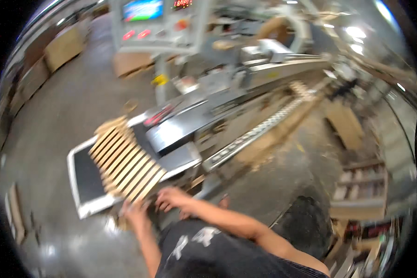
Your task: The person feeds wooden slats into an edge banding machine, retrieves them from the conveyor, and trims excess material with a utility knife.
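A row of light wooden slats [125, 162] lies side by side on a black-topped table [85, 178] with a white rim. Dark gaps run between the slats, and more wood shows along the far end of the row. My left hand [135, 214] is at the near edge of the row; blur hides whether its fingers grip a slat. Just right of it, my right hand [171, 198] hovers by the row's near right corner. Its fingers are loosely bent and apart, with nothing visible in them.
A long machine with a metal bed [183, 127] runs to the far right, beside a perforated rail [259, 129]. Red-handled tools [157, 116] lie near the bed. A control panel [160, 28] stands beyond. Wooden crates [361, 190] are at the right, above stacked wood scraps.
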